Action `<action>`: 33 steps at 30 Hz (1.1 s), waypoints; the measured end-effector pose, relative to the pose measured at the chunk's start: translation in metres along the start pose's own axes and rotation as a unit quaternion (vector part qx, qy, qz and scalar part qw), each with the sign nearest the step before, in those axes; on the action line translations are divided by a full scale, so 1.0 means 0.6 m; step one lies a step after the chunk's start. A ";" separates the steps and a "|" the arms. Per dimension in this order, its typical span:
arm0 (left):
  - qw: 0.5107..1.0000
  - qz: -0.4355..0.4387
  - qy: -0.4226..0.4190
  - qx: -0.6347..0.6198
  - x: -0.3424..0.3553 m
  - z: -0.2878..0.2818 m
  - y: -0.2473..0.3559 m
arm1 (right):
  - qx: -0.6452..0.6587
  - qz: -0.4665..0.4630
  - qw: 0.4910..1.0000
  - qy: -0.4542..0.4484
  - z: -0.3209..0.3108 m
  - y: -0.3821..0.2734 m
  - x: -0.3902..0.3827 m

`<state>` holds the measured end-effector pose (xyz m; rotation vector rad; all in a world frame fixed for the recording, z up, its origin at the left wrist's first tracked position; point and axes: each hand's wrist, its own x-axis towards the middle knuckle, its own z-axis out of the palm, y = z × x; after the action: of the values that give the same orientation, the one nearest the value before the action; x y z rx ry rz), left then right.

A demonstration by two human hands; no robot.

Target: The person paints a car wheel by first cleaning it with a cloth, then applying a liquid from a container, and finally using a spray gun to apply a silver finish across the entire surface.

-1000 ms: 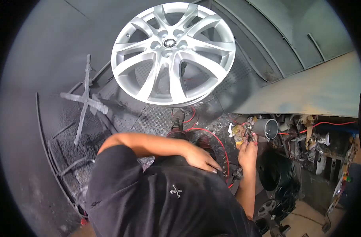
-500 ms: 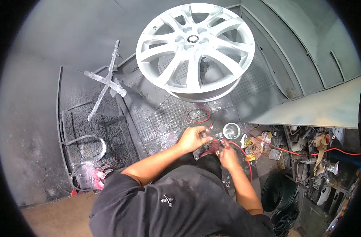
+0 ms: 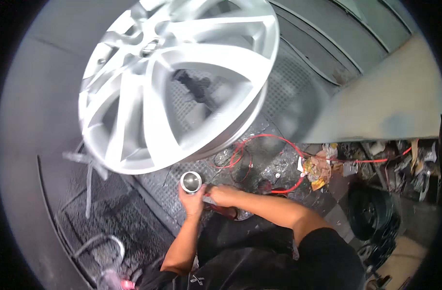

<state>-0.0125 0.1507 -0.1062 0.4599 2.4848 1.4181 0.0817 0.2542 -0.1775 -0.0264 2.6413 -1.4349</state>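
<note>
Bright glare washes out the slightly blurred wheel (image 3: 155, 113); black fisheye vignetting rounds the corners.

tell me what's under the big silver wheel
Through gaps in the wheel, patterned floor and a dark, rough object show. Whatever its solid metal covers can't be seen.

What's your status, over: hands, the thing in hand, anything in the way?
Left hand gripping open-topped cup; right hand close beside, hold unclear. Silver wheel beyond cup. Red hose looped on floor, possibly in the way.
</note>
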 end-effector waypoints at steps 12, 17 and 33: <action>0.987 0.159 0.020 0.004 0.359 0.031 -0.298 | 0.072 -0.055 0.989 0.114 0.063 0.235 0.321; 0.985 0.171 0.014 -0.031 0.425 0.061 -0.273 | 0.065 -0.108 0.981 0.146 0.049 0.297 0.381; 0.965 0.227 -0.026 -0.125 0.420 0.014 -0.199 | 0.260 -0.299 0.868 0.300 0.064 0.310 0.394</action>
<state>-0.2597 0.1977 -0.2277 1.0457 2.2007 1.8249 -0.1385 0.3048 -0.3795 -0.4464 2.6811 -2.7204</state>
